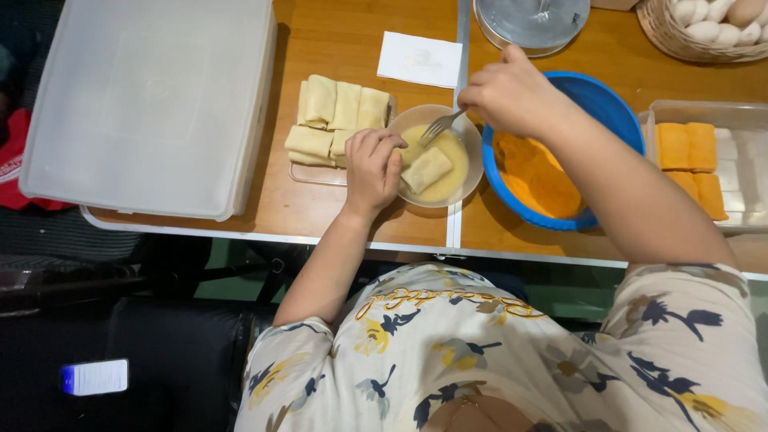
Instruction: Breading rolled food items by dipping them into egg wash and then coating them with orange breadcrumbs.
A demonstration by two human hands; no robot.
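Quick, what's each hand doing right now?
Left hand: curled on the bowl's rim, steadying it.
Right hand: closed on a fork over the bowl.

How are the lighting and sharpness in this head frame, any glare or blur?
Head view: warm, even light on the wooden table; soft glare on the metal lid; the white plastic bin is nearly washed out; right hand and fork slightly soft; floor below is dark.

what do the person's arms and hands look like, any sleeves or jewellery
Both arms are bare from the hands up to short sleeves. The left hand and right hand show no gloves, rings or watch. The sleeves belong to a cream top printed with navy and yellow flowers.
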